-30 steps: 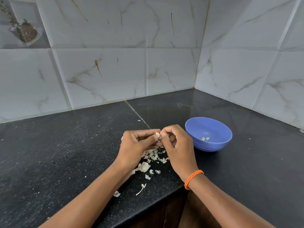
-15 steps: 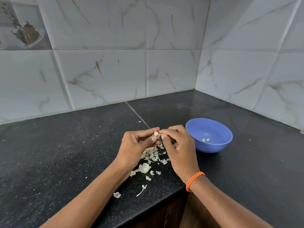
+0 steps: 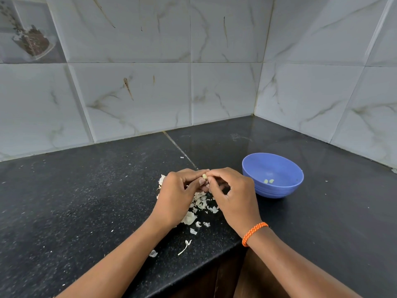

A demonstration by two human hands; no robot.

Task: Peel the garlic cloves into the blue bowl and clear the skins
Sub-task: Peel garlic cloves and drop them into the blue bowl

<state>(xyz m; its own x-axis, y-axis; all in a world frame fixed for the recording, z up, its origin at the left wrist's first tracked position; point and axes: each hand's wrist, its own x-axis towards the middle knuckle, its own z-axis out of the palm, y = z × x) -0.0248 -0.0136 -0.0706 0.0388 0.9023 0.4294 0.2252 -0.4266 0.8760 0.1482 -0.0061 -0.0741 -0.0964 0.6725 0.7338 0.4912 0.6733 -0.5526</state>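
Observation:
A small pale garlic clove (image 3: 204,176) is pinched between the fingertips of my left hand (image 3: 178,196) and my right hand (image 3: 234,196), held just above the black counter. Below the hands lies a scatter of papery white garlic skins (image 3: 200,204). A bit of white garlic (image 3: 161,179) peeks out behind my left hand, mostly hidden. The blue bowl (image 3: 279,190) stands to the right of my right hand, with two peeled cloves (image 3: 268,181) in its bottom.
The black stone counter (image 3: 86,201) fills the corner between marble-look tiled walls (image 3: 225,82). Its front edge (image 3: 193,274) runs diagonally under my forearms, with a few stray skins near it. An orange band (image 3: 253,233) circles my right wrist.
Both hands stay together over the skins, working the same clove. The fingers have shifted slightly, and more of the pale clove shows between the fingertips.

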